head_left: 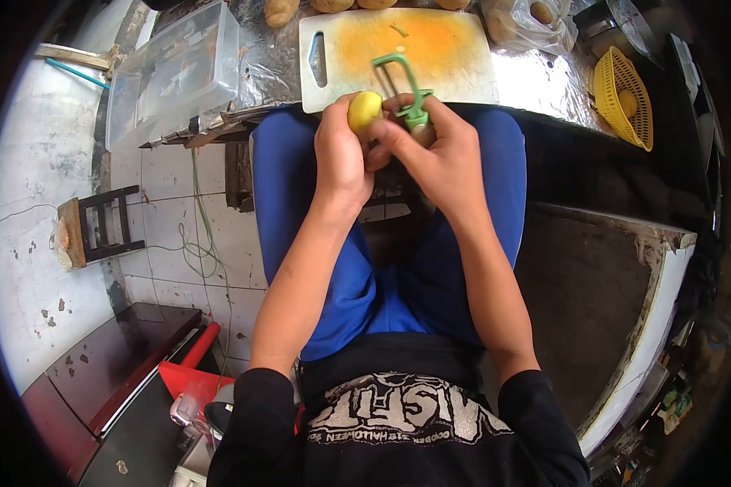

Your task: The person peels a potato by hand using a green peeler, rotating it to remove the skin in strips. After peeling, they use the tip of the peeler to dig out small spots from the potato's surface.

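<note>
My left hand (343,150) is closed around a peeled yellow potato (365,112), held just past the near edge of the cutting board. In my right hand (439,146) is a green vegetable peeler (415,101), its frame and blade pointing up and to the left. The right thumb reaches across to the potato's side. Both hands are above my lap, close together. The white cutting board (467,77) lies behind them, stained orange, with a small peel scrap (399,30) on it.
Unpeeled potatoes (281,11) line the far edge. A clear plastic box (170,77) stands left of the board. On the right are a plastic bag (528,28) and a yellow basket (624,97) with a potato inside. A small stool (97,227) is at the left.
</note>
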The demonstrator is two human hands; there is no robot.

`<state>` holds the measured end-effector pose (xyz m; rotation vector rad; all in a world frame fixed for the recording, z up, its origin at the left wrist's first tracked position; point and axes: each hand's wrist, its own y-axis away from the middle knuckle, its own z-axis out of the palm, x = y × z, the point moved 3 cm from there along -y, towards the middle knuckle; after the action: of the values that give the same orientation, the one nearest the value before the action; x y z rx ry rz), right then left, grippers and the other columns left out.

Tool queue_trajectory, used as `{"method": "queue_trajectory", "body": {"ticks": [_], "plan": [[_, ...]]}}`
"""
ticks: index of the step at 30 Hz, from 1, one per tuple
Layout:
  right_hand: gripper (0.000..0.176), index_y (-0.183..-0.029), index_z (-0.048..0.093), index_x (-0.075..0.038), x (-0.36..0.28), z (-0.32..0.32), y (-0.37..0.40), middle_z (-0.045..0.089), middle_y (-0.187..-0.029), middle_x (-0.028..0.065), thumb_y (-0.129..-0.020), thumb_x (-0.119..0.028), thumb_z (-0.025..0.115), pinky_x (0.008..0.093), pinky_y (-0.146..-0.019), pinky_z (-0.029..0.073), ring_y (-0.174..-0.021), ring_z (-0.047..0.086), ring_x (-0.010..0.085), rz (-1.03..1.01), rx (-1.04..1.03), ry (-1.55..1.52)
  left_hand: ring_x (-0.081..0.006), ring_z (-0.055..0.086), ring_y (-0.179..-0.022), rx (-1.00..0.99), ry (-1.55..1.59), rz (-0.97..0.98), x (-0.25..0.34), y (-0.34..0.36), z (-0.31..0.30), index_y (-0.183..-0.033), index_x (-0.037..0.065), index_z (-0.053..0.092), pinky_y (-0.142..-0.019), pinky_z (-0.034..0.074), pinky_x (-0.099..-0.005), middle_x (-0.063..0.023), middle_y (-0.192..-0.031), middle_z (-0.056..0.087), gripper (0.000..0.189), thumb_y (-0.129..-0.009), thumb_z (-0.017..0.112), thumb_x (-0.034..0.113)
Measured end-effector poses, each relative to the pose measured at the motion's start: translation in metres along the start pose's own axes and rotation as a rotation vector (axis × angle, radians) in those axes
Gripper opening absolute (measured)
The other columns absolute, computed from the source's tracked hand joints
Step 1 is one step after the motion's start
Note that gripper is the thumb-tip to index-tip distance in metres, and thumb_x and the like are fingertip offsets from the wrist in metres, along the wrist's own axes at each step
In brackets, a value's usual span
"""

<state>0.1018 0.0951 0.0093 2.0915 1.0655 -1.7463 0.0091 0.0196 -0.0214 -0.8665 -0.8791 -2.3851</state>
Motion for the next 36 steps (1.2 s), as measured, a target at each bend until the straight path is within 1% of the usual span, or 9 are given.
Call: {"method": "queue_trajectory", "body": {"ticks": [10, 14, 17, 22, 26, 29, 31, 33, 36], "plan": [[0.021, -0.077, 0.06, 0.002, -0.007, -0.001, 0.008, 0.055, -0.062, 0.0139, -0.079, -0.015, 0.073, 0.0347, -0.052, 0.043, -0.053, 0.055, 0.0264, 0.047, -0.007, 0.141, -0.0077, 0.045, -0.048, 0.178, -0.03, 0.097, 0.005, 0.002, 0.005, -0.091, 0.006, 0.056, -0.04, 0.032, -0.022, -0.0024, -0.07, 0.056, 0.029, -0.096, 0.036, 0.027], [0.023, -0.085, 0.064, 0.002, -0.008, -0.003, 0.007, 0.06, -0.071, 0.0144, -0.078, -0.017, 0.074, 0.0339, -0.056, 0.047, -0.06, 0.059, 0.0263, 0.16, -0.001, 0.003, -0.0088, 0.052, -0.055, -0.063, -0.066, 0.049, 0.003, -0.001, -0.005, -0.095, 0.006, 0.057, -0.044, 0.038, -0.022, -0.0029, -0.075, 0.058, 0.031, -0.097, 0.037, 0.029], [0.034, -0.104, 0.068, 0.0, -0.011, 0.003, 0.007, 0.062, -0.093, 0.0162, -0.076, -0.017, 0.076, 0.0333, -0.066, 0.051, -0.075, 0.063, 0.0274, -0.176, -0.001, 0.174, -0.01, 0.055, -0.062, 0.005, 0.008, 0.053, 0.003, 0.005, 0.007, -0.094, 0.007, 0.057, -0.053, 0.044, -0.0244, -0.0024, -0.078, 0.059, 0.032, -0.099, 0.035, 0.03], [0.028, -0.099, 0.07, -0.001, -0.015, 0.008, 0.013, 0.063, -0.094, 0.0146, -0.074, -0.01, 0.076, 0.0338, -0.066, 0.051, -0.076, 0.064, 0.0263, -0.173, -0.035, 0.177, -0.0125, 0.057, -0.071, -0.078, 0.061, 0.093, -0.001, -0.006, -0.011, -0.092, 0.006, 0.054, -0.066, 0.049, -0.0266, -0.0028, -0.08, 0.058, 0.035, -0.102, 0.034, 0.034], [0.021, -0.092, 0.068, -0.001, -0.009, 0.002, 0.011, 0.063, -0.09, 0.0139, -0.075, -0.011, 0.075, 0.0335, -0.064, 0.05, -0.073, 0.064, 0.0267, -0.199, 0.001, 0.104, -0.0096, 0.048, -0.054, 0.121, 0.023, 0.062, 0.003, -0.001, 0.0, -0.091, 0.008, 0.052, -0.044, 0.036, -0.024, -0.0023, -0.073, 0.055, 0.035, -0.101, 0.033, 0.036], [0.021, -0.092, 0.069, -0.002, -0.011, -0.013, -0.026, 0.065, -0.088, 0.0156, -0.077, -0.017, 0.074, 0.0371, -0.066, 0.05, -0.075, 0.064, 0.0312, -0.028, 0.09, 0.264, -0.011, 0.044, -0.049, -0.13, 0.056, 0.04, 0.005, -0.006, -0.007, -0.093, 0.007, 0.051, -0.041, 0.03, -0.0242, -0.0045, -0.076, 0.056, 0.037, -0.1, 0.034, 0.039], [0.023, -0.093, 0.069, -0.003, 0.002, -0.02, -0.065, 0.065, -0.089, 0.0161, -0.077, -0.018, 0.074, 0.0388, -0.068, 0.051, -0.076, 0.064, 0.033, -0.009, 0.102, 0.415, -0.011, 0.043, -0.049, -0.15, 0.109, 0.044, 0.009, -0.007, -0.009, -0.093, 0.008, 0.052, -0.041, 0.029, -0.0235, -0.007, -0.081, 0.058, 0.037, -0.1, 0.033, 0.039], [0.022, -0.091, 0.07, -0.005, 0.013, -0.017, -0.096, 0.065, -0.09, 0.0159, -0.078, -0.022, 0.071, 0.0422, -0.07, 0.051, -0.079, 0.064, 0.0354, -0.279, 0.076, 0.593, -0.0116, 0.041, -0.049, -0.177, 0.189, 0.042, 0.012, -0.009, -0.012, -0.099, 0.009, 0.054, -0.042, 0.028, -0.0237, -0.011, -0.09, 0.06, 0.035, -0.099, 0.036, 0.038], [0.022, -0.09, 0.071, -0.005, 0.034, -0.003, -0.109, 0.065, -0.09, 0.0151, -0.079, -0.024, 0.068, 0.0444, -0.073, 0.051, -0.082, 0.064, 0.0355, -0.153, -0.072, 0.823, -0.012, 0.041, -0.05, -0.113, 0.196, 0.085, 0.022, -0.009, -0.016, -0.104, 0.008, 0.055, -0.042, 0.028, -0.0243, -0.0105, -0.089, 0.06, 0.033, -0.098, 0.039, 0.037]]}}
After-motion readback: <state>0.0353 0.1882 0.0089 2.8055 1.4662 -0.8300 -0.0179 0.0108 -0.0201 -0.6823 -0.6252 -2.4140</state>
